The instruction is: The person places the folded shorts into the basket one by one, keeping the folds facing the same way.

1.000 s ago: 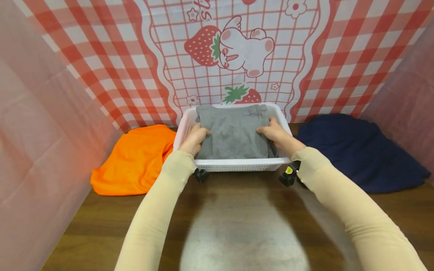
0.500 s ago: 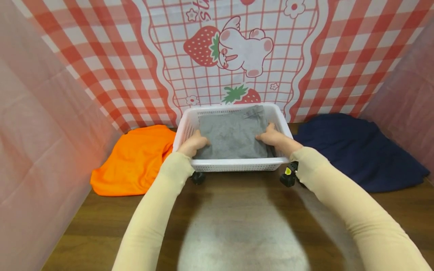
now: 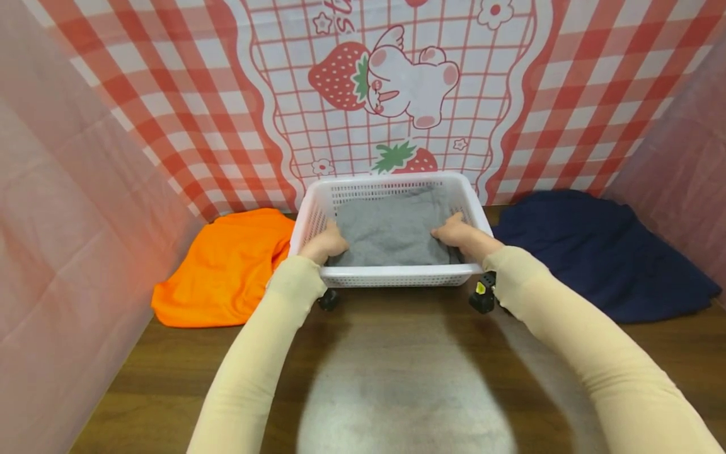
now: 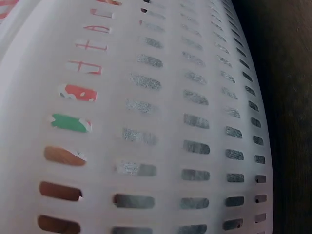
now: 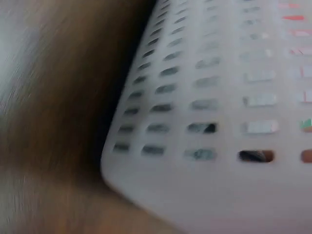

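1. This looks like a small play-like corner set up at home for folding clothes.
2. A red checked cloth (image 3: 170, 94) with a bunny and strawberries hangs behind.
3. Pink sheets (image 3: 68, 239) close the sides.
4. Clothes lie on a brown wooden table (image 3: 397, 378), by a white basket (image 3: 397, 275).

Both arms reach forward, left hand (image 3: 323, 242) and right hand (image 3: 458, 231) seemingly curled, thumbs inward.

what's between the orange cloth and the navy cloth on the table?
The white basket with the folded grey cloth inside, left hand and right hand on the cloth's sides. Seen in the head view.
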A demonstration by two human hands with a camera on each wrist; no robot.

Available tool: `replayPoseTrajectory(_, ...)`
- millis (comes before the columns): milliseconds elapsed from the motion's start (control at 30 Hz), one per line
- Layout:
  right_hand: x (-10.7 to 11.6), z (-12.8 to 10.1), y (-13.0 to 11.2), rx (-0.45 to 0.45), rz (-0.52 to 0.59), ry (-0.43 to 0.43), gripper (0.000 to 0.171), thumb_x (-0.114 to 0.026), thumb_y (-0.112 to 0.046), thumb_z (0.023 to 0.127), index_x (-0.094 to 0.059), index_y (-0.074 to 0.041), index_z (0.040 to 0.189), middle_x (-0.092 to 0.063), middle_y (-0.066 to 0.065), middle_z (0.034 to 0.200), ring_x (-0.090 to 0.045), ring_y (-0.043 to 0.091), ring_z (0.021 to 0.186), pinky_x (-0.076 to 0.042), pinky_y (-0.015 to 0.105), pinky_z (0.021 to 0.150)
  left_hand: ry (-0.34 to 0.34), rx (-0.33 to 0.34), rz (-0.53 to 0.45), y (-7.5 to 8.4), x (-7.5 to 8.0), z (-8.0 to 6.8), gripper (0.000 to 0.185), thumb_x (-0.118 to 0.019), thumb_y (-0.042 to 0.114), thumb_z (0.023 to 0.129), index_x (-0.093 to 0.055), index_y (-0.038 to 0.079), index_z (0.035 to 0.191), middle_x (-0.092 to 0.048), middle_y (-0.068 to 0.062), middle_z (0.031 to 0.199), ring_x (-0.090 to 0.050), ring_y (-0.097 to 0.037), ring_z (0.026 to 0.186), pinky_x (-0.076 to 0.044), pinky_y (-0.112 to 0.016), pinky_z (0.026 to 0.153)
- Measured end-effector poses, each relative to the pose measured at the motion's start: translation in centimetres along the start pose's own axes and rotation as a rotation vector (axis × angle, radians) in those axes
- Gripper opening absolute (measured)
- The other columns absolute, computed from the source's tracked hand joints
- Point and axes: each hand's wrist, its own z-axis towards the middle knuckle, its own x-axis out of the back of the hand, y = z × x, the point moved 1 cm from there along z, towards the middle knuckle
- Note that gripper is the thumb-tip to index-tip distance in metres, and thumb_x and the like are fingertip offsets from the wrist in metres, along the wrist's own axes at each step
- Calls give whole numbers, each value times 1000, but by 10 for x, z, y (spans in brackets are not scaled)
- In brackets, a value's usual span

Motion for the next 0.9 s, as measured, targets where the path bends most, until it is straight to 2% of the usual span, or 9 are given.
replayPoseTrajectory(67, 9, -61, -41, 52, -90, 68, 98, -54, -36, 88, 21, 5, 138, -7, 35, 142, -23, 43, 129, -27, 49, 103, 15, -12, 3, 24, 9, -30, 96, -59, 2, 72, 3, 3, 145, -19, -23, 145, -29, -29, 127, -32, -34, 102)
replayPoseTrajectory(167, 19, -135, -90, 191, -257, 162, 87, -55, -23, 89, 9, 7, 140, -10, 38, 139, -22, 48, 127, -26, 51, 103, 15, -70, 145, 55, 19, -65, 88, -63, 3, 73, -14, 11, 146, -14, -21, 148, -20, -34, 133, -21, -44, 109)
replayPoseTrajectory(267, 19, -163, -108, 339, -459, 215, 77, -56, -21, 88, -8, 4, 143, -5, 32, 143, -14, 49, 130, -21, 56, 104, -34, -193, 376, 69, 19, -81, 73, -64, 11, 78, -29, 9, 142, -11, -19, 150, -14, -37, 136, -16, -47, 110)
replayPoseTrajectory(333, 16, -164, -110, 414, -582, 199, 70, -54, -25, 90, -17, 0, 143, -10, 27, 146, -10, 46, 133, -16, 57, 106, -77, -252, 489, 71, 17, -83, 69, -62, 14, 81, -31, 9, 142, -13, -17, 150, -12, -37, 137, -15, -47, 110)
replayPoseTrajectory(433, 13, -160, -109, 476, -690, 112, 65, -49, -33, 92, -22, -4, 144, -16, 23, 148, -10, 42, 135, -11, 58, 107, -128, -290, 563, 73, 16, -84, 68, -59, 13, 82, -28, 8, 143, -18, -16, 149, -15, -36, 137, -14, -46, 111)
replayPoseTrajectory(567, 12, -157, -110, 439, -717, -29, 71, -44, -45, 92, -17, -8, 146, -15, 21, 149, -9, 41, 136, -7, 57, 108, -213, -271, 536, 72, 15, -84, 70, -56, 9, 81, -24, 6, 144, -21, -14, 149, -19, -29, 137, -15, -41, 111)
replayPoseTrajectory(700, 12, -155, -111, 398, -719, -114, 75, -44, -49, 90, -16, -8, 146, -12, 20, 150, -7, 42, 136, -7, 57, 108, -287, -277, 507, 72, 15, -84, 68, -52, 3, 81, -24, 1, 142, -26, -15, 147, -23, -27, 136, -18, -35, 111)
replayPoseTrajectory(800, 12, -153, -112, 380, -721, -136, 75, -43, -49, 90, -15, -8, 146, -11, 19, 150, -7, 41, 136, -7, 56, 108, -300, -268, 486, 72, 15, -85, 67, -52, 2, 81, -25, 0, 142, -29, -16, 146, -26, -27, 134, -21, -35, 110)
replayPoseTrajectory(900, 12, -154, -112, 408, -725, -100, 72, -45, -46, 90, -21, -7, 145, -17, 21, 148, -13, 41, 135, -11, 55, 108, -274, -251, 439, 73, 16, -86, 64, -54, 3, 80, -30, 0, 140, -34, -15, 143, -31, -27, 132, -25, -35, 108)
